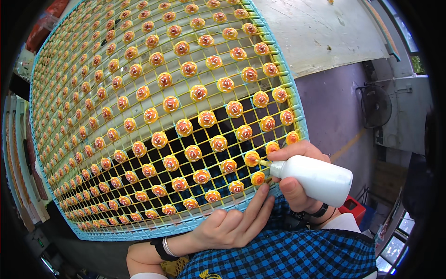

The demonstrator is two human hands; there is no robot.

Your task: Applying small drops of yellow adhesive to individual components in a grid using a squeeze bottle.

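Observation:
My right hand (301,179) grips a white squeeze bottle (320,180), tilted with its narrow nozzle pointing left. The nozzle tip is at a small orange-and-yellow rosette (251,158) near the right edge of a wire grid rack (223,194). Many such rosettes sit in rows across the yellow grid, most marked with white flecks; a rosette (258,178) close to the bottle shows plain orange and yellow. My left hand (234,226) lies along the rack's light-blue near rim, fingers stretched out toward that plain rosette. Its thumb is hidden.
Behind the rack stands a pale worktop (320,32). At the right are a dark fan (375,106) and a red container (351,210). Long strips (17,158) lean at the left. A blue-and-black checked apron (278,253) lies close below the rack.

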